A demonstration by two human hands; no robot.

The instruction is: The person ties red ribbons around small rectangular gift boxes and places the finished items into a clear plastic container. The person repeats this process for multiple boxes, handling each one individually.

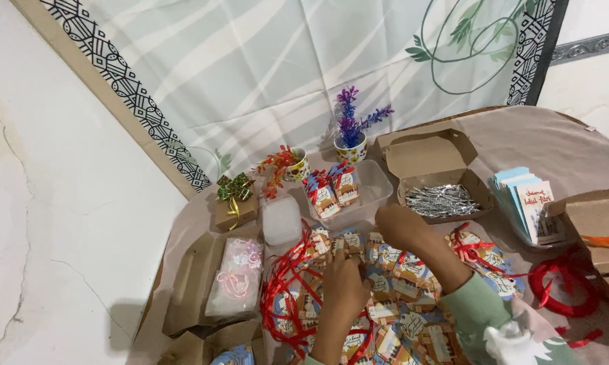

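Green sleeve (483, 307) sits closest to the lens, leading up to the right hand (402, 226), which is curled into a loose fist, fingers together, resting on the pile of printed gift tags (399, 290) spread over the table. Left hand (341, 280) is down in the same pile, fingertips pinched on one tag near the tangle of red ribbon (284, 290). More tags stand in a clear plastic tub (368, 189) just behind. Open cardboard box (433, 172) of silver twist ties (443, 201) sits to the right of that, with two little potted fake plants (350, 132) at the back.
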